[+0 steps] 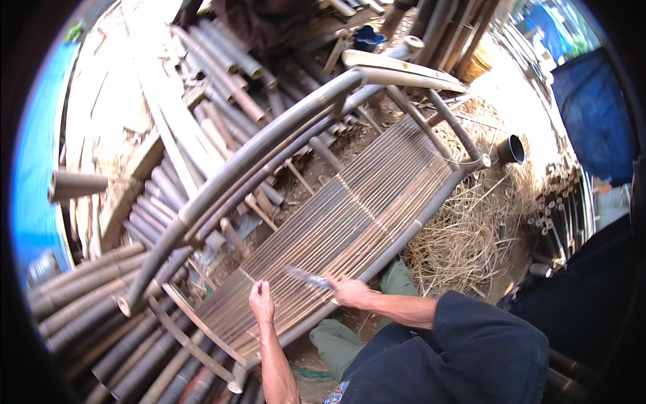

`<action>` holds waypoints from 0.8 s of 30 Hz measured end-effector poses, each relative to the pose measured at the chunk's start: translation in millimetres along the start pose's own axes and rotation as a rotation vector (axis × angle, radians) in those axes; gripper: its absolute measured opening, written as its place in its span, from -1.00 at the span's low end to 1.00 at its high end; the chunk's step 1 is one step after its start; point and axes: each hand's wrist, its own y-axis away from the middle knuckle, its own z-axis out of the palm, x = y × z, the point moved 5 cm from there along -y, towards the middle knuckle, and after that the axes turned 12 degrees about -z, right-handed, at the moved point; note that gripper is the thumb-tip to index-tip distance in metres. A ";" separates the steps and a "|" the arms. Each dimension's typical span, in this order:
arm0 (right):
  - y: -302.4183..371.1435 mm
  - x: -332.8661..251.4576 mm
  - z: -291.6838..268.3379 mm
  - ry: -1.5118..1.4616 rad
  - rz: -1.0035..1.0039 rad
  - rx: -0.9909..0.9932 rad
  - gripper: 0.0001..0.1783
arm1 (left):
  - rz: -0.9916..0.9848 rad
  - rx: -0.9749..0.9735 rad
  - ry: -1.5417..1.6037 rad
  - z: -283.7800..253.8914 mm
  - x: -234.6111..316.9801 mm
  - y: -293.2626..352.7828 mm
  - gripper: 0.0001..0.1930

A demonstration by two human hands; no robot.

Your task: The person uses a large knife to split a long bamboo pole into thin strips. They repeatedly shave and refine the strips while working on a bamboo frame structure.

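Observation:
A bamboo bench (420,219) with a seat of thin lengthwise slats (350,202) stands slantwise before me. My right hand (353,292) is closed around a grey, blade-like metal tool (307,277), blurred, which points left over the seat. Close to the seat's left part is my left hand (262,303), its fingers drawn together in a pinch. Whatever it may hold is too small to make out. Near its fingertips, a pale binding strip (247,275) crosses the slats; another crosses farther up the seat.
Cut bamboo poles (94,283) lie stacked at the left, with more short lengths (229,87) behind the bench. Pale shavings (464,236) cover the ground at right. A black bucket (511,149) lies beside the bench's far end. A blue tarp (40,155) hangs at far left.

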 end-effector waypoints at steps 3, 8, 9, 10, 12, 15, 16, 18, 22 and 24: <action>112.3 135.6 -61.6 -0.175 0.466 0.159 -0.38 | -0.003 -0.236 0.208 59.0 166.6 -20.3 -0.62; 306.7 312.8 -130.0 -0.306 0.947 0.455 -0.41 | 0.070 -0.438 0.454 171.2 408.0 -45.8 -0.43; 351.8 333.2 -136.9 -0.349 1.005 0.524 -0.42 | 0.040 -0.471 0.494 195.4 442.4 -49.1 -0.36; 386.0 356.1 -132.0 -0.370 1.062 0.561 -0.36 | 0.033 -0.470 0.492 217.0 474.2 -52.7 -0.29; 442.5 388.5 -114.1 -0.437 1.168 0.640 -0.34 | 0.021 -0.475 0.461 258.2 519.8 -59.2 -0.14; 488.9 407.9 -74.4 -0.602 1.262 0.808 -0.45 | -0.056 -0.482 0.480 298.9 545.6 -71.2 -0.21; 497.0 414.7 -46.4 -0.553 1.271 0.824 -0.48 | -0.060 -0.438 0.461 303.4 545.7 -76.6 -0.29; 493.6 420.5 -11.6 -0.703 1.313 0.831 -0.52 | -0.172 -0.417 0.428 311.7 538.2 -80.2 -0.38; 469.6 393.6 33.8 -1.142 1.391 0.749 -0.61 | -0.301 -0.585 0.493 343.1 518.2 5.1 -0.51; 453.1 387.6 34.1 -1.199 1.314 0.732 -0.65 | -0.136 -0.574 0.467 345.2 504.8 58.3 -0.54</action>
